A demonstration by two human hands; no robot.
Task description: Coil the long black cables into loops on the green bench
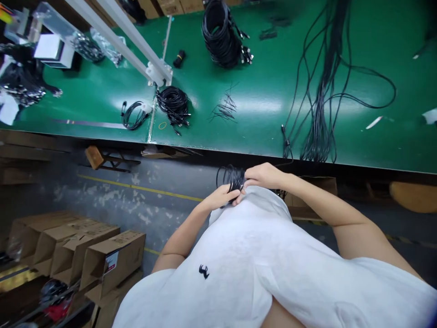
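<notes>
A coiled black cable is held in front of my body, just off the table's near edge. My left hand is closed around the lower side of the loops. At the right side of the coil, my right hand is closed with its fingers pressed together on the cable; the exact grip is partly hidden. A thin strand of cable runs from near my right hand toward the table edge, where a cable end with a connector lies beside a long bundle of loose black cables.
The green table bears a tall stack of coiled cables, a flatter coil pile, a single coil and scattered short ties. A metal post rises at left. Open cardboard boxes stand lower left, near a wooden stool.
</notes>
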